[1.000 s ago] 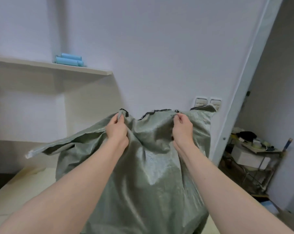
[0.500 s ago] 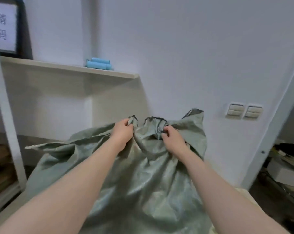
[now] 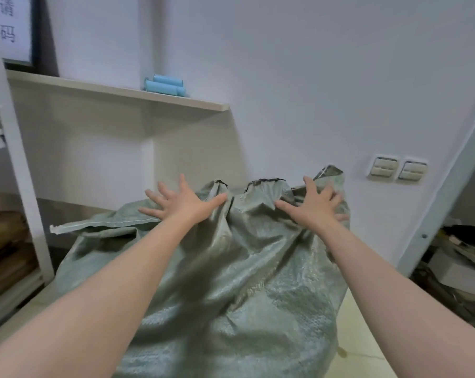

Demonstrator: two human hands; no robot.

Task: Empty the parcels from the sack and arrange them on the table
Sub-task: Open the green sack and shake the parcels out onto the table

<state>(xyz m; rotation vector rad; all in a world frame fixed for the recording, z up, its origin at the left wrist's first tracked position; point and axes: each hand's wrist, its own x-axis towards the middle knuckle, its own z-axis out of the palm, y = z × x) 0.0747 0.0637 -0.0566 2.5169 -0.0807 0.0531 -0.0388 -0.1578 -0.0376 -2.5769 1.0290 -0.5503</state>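
A big grey-green woven sack point(image 3: 231, 282) stands bulging in front of me on a pale table point(image 3: 367, 350), its dark-hemmed top edge bunched up at the far side. My left hand point(image 3: 182, 203) is spread wide with straight fingers over the sack's upper left. My right hand point(image 3: 315, 205) is likewise spread, fingers splayed against the sack's upper right corner. Neither hand holds the fabric. No parcels are visible; the sack hides whatever is inside.
A wall shelf point(image 3: 116, 91) carries blue rolls point(image 3: 164, 84). A white shelving post point(image 3: 15, 159) with brown stacks stands at the left. Two wall switches point(image 3: 397, 169) sit at the right, and beyond a door frame point(image 3: 443, 192) lies clutter point(image 3: 462, 257).
Both hands have let go of the sack's top edge and spread their fingers open. The view has swung left and the sack has sunk lower.
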